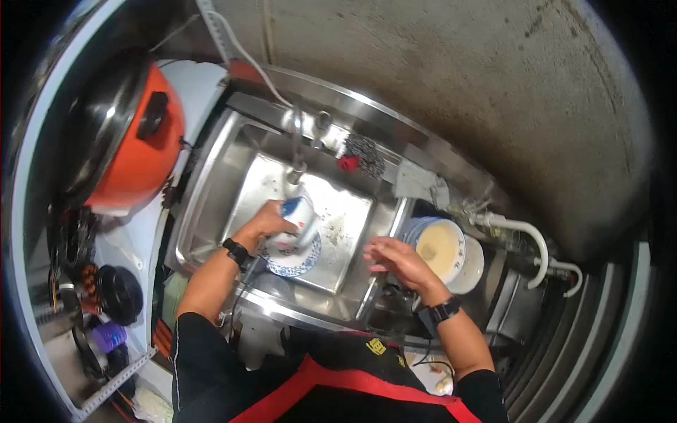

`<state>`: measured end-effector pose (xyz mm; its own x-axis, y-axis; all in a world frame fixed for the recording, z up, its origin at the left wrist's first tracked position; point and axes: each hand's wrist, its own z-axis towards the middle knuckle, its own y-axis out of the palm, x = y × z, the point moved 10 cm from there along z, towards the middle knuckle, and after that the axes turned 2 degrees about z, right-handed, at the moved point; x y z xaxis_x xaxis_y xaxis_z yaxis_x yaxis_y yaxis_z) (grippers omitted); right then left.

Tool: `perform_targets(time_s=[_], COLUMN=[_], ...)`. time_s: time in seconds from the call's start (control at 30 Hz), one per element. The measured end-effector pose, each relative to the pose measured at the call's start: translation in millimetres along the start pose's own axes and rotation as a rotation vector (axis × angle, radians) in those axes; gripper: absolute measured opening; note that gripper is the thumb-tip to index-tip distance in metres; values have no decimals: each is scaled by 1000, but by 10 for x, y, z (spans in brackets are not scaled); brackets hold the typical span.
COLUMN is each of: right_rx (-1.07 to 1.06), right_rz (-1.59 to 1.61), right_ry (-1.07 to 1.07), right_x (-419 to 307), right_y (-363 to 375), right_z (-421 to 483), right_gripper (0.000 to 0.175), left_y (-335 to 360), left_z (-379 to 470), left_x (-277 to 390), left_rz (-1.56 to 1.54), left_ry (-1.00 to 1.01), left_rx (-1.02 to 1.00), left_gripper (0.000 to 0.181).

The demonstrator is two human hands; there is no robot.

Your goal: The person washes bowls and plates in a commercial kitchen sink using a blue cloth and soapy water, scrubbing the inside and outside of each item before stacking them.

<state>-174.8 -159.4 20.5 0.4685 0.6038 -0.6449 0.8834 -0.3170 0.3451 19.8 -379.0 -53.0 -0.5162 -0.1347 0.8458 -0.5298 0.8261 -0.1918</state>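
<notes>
My left hand [266, 220] grips a white bowl [302, 212] with blue patches and a small red mark, tilted on its side under the tap [296, 145]. Below it, a white plate [292, 268] with a blue floral rim lies on the floor of the steel sink [338, 254], partly covered by the bowl. My right hand [396, 259] hovers near the sink's right edge with fingers apart and nothing visible in it. Just beyond it stand stacked bowls [438, 251], the top one holding a cloudy yellowish liquid.
A steel scrubber [365, 156] with a red part and a pale cloth [420, 182] lie along the sink's back ledge. White pipes [521, 227] bend at the right. At left, a shelf holds a large orange pot [145, 153], a black pan [120, 296] and a purple container [109, 337].
</notes>
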Motion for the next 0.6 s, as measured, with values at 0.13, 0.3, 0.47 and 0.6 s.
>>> perform_targets(time_s=[0.13, 0.3, 0.47, 0.6], right_rx=[343, 1037, 1044, 995], right_rz=[-87, -907, -359, -153], right_ry=[27, -10, 236, 331], right_x=[201, 601, 945, 1238], right_y=[-919, -2491, -2574, -2704], right_z=[-612, -1557, -1605, -1482], right_gripper=[29, 31, 31, 32], left_y=[-507, -655, -303, 140], left_z=[417, 860, 984, 762], left_x=[-603, -553, -808, -500], left_rz=[269, 811, 1010, 1013], left_ry=[136, -68, 315, 298], left_rx=[98, 155, 230, 133], left_gripper=[39, 41, 22, 20])
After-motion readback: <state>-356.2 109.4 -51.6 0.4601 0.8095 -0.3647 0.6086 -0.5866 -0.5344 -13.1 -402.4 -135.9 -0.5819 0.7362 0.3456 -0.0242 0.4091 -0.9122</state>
